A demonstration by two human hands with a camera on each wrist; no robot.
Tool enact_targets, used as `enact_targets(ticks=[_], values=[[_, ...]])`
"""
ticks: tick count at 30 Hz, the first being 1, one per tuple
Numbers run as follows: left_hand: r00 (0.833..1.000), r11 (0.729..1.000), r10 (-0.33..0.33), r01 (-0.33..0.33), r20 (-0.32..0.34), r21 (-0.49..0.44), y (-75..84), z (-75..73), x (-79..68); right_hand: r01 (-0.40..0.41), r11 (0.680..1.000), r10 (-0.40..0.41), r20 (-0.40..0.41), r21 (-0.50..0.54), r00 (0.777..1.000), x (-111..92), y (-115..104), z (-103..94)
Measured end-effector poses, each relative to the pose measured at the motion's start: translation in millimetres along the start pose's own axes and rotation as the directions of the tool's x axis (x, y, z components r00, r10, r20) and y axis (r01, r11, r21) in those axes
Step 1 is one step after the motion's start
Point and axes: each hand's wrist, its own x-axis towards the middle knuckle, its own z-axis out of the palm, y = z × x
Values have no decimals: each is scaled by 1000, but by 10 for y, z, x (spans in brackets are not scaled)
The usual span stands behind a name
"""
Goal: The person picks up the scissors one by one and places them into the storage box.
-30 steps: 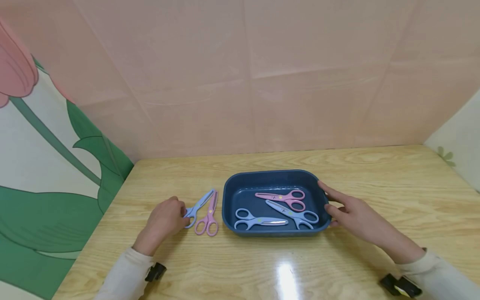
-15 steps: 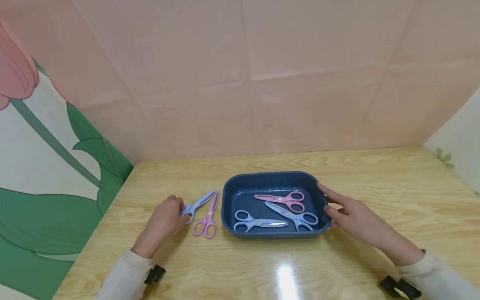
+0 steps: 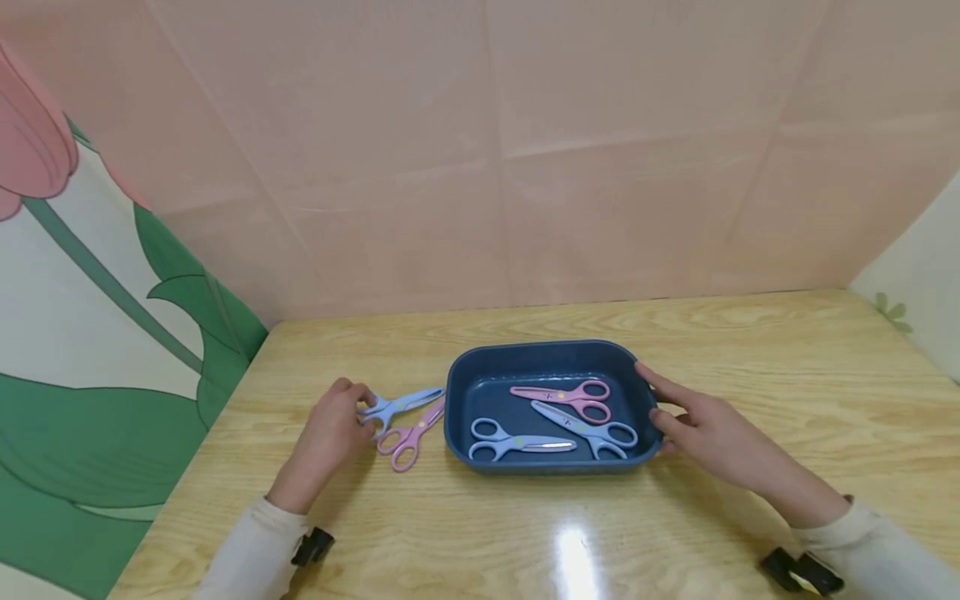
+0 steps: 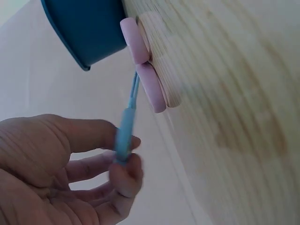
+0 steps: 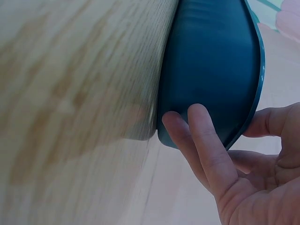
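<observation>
In the head view, my left hand [image 3: 330,433] pinches the handle of light blue scissors [image 3: 405,402]. The left wrist view has the blue scissors [image 4: 124,133] between thumb and fingers, raised off the tabletop at the handle end. Pink scissors [image 3: 412,433] lie against them, blades toward the dark blue box [image 3: 540,469]. My right hand [image 3: 712,433] holds the box's right end, with thumb and forefinger at the rim. Two fingers [image 5: 206,140] press the outer wall in the right wrist view. Inside the box lie pink scissors [image 3: 558,393] and two blue pairs [image 3: 517,442].
The box stands on a wood-grain table [image 3: 450,533]. A pinkish sheet [image 3: 495,167] hangs behind the table's back edge. On the left is a panel with a painted tulip and leaves [image 3: 172,333]. A white wall [image 3: 915,292] borders the right side.
My left hand has turned the blue scissors, so their tips now point more to the right. The pink pair beside them has swung too, its tips now at the box. My right hand stays put.
</observation>
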Motion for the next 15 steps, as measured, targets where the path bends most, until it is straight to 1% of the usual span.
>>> enact_targets(ticks=[3, 8, 11, 15], values=[[999, 999, -11, 9, -36, -42, 10, -10, -2, 0, 1000, 0, -2, 1, 1000, 2, -4, -6], [995, 994, -7, -4, -101, -112, 30, -26, -5, 4, 1000, -4, -1, -4, 1000, -2, 15, 7], [994, 989, -28, 11, -109, -149, 31, -28, -1, 1, 1000, -1, 2, -1, 1000, 1, 26, 7], [992, 984, -68, 49, -105, -169, 40, -33, -1, 1, 1000, -1, 0, -3, 1000, 5, 30, -1]])
